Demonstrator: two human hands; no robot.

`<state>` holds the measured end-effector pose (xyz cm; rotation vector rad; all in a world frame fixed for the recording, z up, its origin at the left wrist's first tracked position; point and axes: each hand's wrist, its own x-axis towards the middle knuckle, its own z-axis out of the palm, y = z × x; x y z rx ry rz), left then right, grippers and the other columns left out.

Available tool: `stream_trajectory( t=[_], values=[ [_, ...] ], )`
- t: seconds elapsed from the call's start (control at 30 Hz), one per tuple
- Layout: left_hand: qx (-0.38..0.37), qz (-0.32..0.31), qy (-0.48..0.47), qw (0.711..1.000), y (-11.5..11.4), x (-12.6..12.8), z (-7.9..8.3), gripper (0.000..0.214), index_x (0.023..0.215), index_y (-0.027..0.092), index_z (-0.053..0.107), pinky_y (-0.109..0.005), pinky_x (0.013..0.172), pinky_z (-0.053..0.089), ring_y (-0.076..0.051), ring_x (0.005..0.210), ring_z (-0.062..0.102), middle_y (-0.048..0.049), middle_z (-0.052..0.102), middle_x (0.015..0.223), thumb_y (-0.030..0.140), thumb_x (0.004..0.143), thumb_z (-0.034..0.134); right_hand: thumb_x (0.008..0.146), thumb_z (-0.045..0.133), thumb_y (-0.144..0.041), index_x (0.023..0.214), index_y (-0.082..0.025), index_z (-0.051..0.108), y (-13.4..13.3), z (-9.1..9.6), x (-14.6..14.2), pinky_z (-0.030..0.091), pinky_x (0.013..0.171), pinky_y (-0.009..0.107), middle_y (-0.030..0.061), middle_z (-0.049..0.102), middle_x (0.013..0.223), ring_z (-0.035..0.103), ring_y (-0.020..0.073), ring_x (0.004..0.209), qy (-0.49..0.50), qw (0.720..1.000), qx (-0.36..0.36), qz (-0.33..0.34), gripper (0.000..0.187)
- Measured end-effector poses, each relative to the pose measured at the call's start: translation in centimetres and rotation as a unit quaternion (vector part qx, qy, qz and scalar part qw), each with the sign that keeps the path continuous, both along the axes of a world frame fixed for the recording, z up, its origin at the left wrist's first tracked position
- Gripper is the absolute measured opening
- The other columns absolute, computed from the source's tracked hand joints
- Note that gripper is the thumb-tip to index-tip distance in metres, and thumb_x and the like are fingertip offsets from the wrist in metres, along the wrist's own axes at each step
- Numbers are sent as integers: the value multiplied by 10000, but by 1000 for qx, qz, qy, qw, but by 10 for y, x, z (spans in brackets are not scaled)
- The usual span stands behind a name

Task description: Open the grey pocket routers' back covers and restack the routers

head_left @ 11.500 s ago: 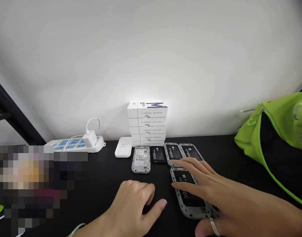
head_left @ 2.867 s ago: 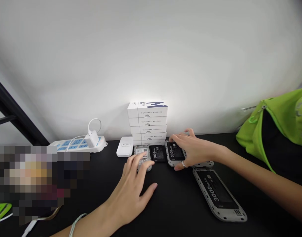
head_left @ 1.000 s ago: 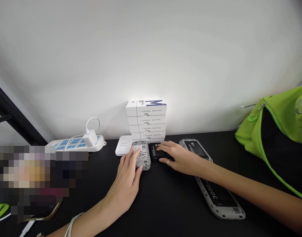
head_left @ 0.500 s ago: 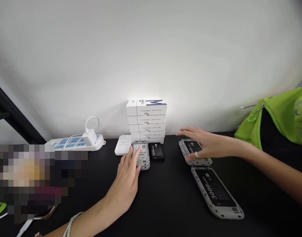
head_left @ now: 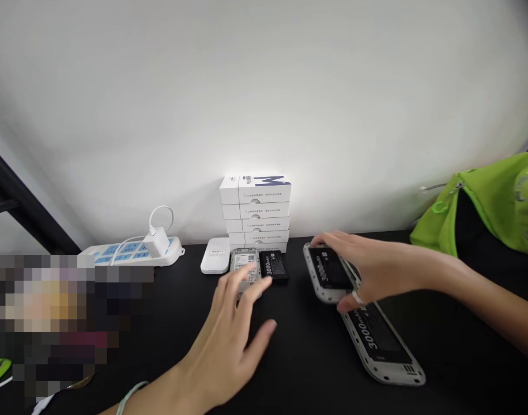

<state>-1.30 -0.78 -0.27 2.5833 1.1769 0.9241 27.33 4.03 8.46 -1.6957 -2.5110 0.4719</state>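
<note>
My right hand [head_left: 378, 268] grips an open-backed device [head_left: 327, 271] by its right end, thumb at the near edge and fingers at the far one. A black battery marked 3000mAh fills its middle, and it looks tilted and raised. Partly beneath my right hand lies a second open-backed device [head_left: 385, 340] with the same kind of battery. My left hand [head_left: 223, 346] is open, fingers spread, over the near part of a third device [head_left: 245, 262], which shows a printed label inside. Beside that one rests a loose black battery [head_left: 274, 266].
White boxes [head_left: 264, 207] are stacked against the wall, with a closed white device [head_left: 215, 255] at their left. A power strip [head_left: 132, 252] holds a white charger [head_left: 156, 242]. A green bag [head_left: 497, 202] stands at the right. The left side is pixelated.
My right hand has closed on the far device and drawn it up, left and nearer. My left hand has come off the labelled device, moving right with its fingers spreading.
</note>
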Motion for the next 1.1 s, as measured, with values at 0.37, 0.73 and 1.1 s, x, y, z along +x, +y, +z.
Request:
stream_trajectory(
  t=[0.37,0.73,1.1],
  values=[
    [-133,-91,-41,986,-12,5,-25,1182,1479,349,44,-583,904,530,-394,1159,544,-157,418,1371,564,616,823,765,689,-554,1160,-195,532,-54,-37,-63,490,873,359,52,547,1091,583,258,1052,122,974,-68,178,557],
    [-178,-88,-48,979,-12,5,-17,1091,1381,330,118,-526,813,583,-325,1013,599,-133,439,1242,519,589,845,863,593,-439,918,-234,472,-48,-49,-72,474,703,338,25,507,977,541,213,885,159,984,-14,80,244],
    [16,-95,-97,991,3,3,1,898,1295,269,211,-564,1032,391,-351,1260,407,-157,341,1379,316,633,816,794,651,-191,1087,-318,412,-51,-23,-66,506,699,314,-23,633,931,634,193,840,345,929,-114,77,399]
  ],
)
